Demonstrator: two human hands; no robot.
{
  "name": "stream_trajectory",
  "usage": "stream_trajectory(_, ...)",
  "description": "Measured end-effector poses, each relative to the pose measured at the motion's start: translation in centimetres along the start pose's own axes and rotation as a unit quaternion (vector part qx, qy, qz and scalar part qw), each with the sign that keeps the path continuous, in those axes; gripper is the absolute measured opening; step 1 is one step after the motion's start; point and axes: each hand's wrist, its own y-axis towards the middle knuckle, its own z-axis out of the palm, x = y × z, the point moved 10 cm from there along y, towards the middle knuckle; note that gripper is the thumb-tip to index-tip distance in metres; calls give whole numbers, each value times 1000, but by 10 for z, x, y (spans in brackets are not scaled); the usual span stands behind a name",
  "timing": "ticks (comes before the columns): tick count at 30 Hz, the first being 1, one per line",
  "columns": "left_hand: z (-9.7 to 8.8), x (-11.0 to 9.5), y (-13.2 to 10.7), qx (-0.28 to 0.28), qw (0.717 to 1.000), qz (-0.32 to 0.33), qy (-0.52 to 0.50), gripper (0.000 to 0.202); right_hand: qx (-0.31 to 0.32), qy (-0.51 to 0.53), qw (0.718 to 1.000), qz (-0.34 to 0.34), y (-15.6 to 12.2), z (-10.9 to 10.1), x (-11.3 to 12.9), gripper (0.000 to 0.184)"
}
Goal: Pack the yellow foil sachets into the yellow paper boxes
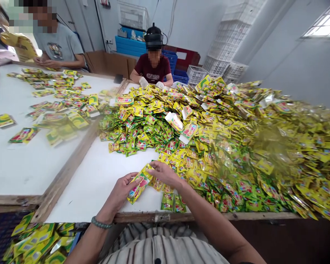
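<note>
Head view, left to right: on the far-left tabletop [30,165] we see loose sachets [57,99] scattered, with a seated person's hands [45,62] at its far edge. A wooden rail [68,168] parts it from the near tabletop [99,179].

Next comes the left hand [122,190], a bead bracelet [101,223] on its wrist. Its grip is closed around the near end of a small stack [139,185] of yellow-green sachets, thumb on top and fingers under. The stack sits just above the near edge of the tabletop, between both hands. Its long axis runs on a diagonal, from near-left to far-right, and the printed face points up at us.

The right hand [165,173] lays its fingertips on the far end of the stack; we cannot tell whether that grip pinches or only rests there. We judge the step in hand to be squaring up a gathered stack. Any further move calls for a firm hold, as the foil looks slick.

Right of the hands, a big pile [236,146] of the same sachets covers the tabletop to its far-right edge. A second person [153,68] sits at the far side.
</note>
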Motion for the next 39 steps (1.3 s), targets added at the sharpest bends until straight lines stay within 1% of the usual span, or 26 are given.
stream_trajectory(1, -4, -1, 0, -13, 1000, 0, -5, 63, -19, -22, 1000, -6, 0, -8, 1, 36)
stream_trajectory(2, -8, -2, 0, -24, 1000, 2, -9, 65, -31, -66, 997, -14, 1, -14, 3, 40)
stream_trajectory(3, -11, -3, 1, -33, 999, 3, -12, 67, -32, -130, 991, -25, 2, -18, 4, 43)
stream_trajectory(4, -13, -4, 1, -38, 999, 6, -15, 69, -19, -204, 978, -40, 3, -18, 6, 44)
stream_trajectory(6, -17, -5, 2, -45, 999, 11, -23, 70, 23, -325, 943, -70, 5, -13, 5, 37)
stream_trajectory(7, -17, -5, 2, -45, 999, 13, -27, 70, 37, -358, 929, -80, 7, -10, 4, 30)
stream_trajectory(8, -18, -4, 3, -44, 999, 14, -29, 69, 40, -374, 922, -86, 8, -10, 3, 23)
stream_trajectory(9, -18, -4, 3, -43, 999, 14, -30, 69, 30, -378, 921, -86, 11, -12, 2, 18)
stream_trajectory(10, -19, -4, 4, -42, 999, 14, -30, 69, 10, -373, 924, -83, 13, -16, 1, 19)
stream_trajectory(12, -20, -3, 4, -44, 999, 13, -28, 68, -55, -333, 939, -70, 15, -30, 1, 24)
stream_trajectory(14, -20, -2, 4, -48, 999, 8, -22, 68, -110, -258, 958, -58, 14, -43, 2, 28)
stream_trajectory(15, -20, -2, 4, -50, 999, 6, -18, 69, -121, -215, 967, -58, 12, -46, 3, 30)
stream_trajectory(16, -19, -2, 4, -49, 999, 5, -14, 69, -114, -181, 975, -65, 11, -45, 7, 31)
stream_trajectory(17, -18, -3, 4, -46, 999, 4, -10, 70, -92, -159, 980, -78, 10, -41, 12, 31)
stream_trajectory(19, -13, -4, 4, -33, 999, 10, 2, 68, -35, -148, 983, -105, 8, -30, 24, 28)
stream_trajectory(20, -11, -5, 3, -26, 1000, 13, 7, 67, -13, -147, 983, -108, 7, -26, 28, 26)
stream_trajectory(22, -8, -7, 2, -19, 1000, 14, 13, 66, 3, -124, 989, -81, 9, -25, 28, 22)
stream_trajectory(25, -6, -9, 0, -20, 1000, 11, 0, 68, -22, -39, 999, -21, 12, -29, 17, 15)
stream_trajectory(27, -4, -11, -2, -21, 1000, 12, -15, 69, -49, 4, 999, -9, 10, -29, 13, 13)
stream_trajectory(29, -2, -12, -3, -21, 999, 14, -30, 70, -67, 15, 997, -18, 4, -24, 14, 11)
stream_trajectory(34, 2, -11, -4, -11, 999, 14, -33, 69, -94, -36, 994, -54, -19, -15, 26, 13)
stream_trajectory(37, 4, -12, -6, -1, 1000, 21, -17, 68, -81, -56, 991, -91, -27, -13, 34, 15)
stream_trajectory(39, 8, -13, -8, 13, 999, 28, 4, 65, -74, -60, 989, -110, -29, -15, 37, 16)
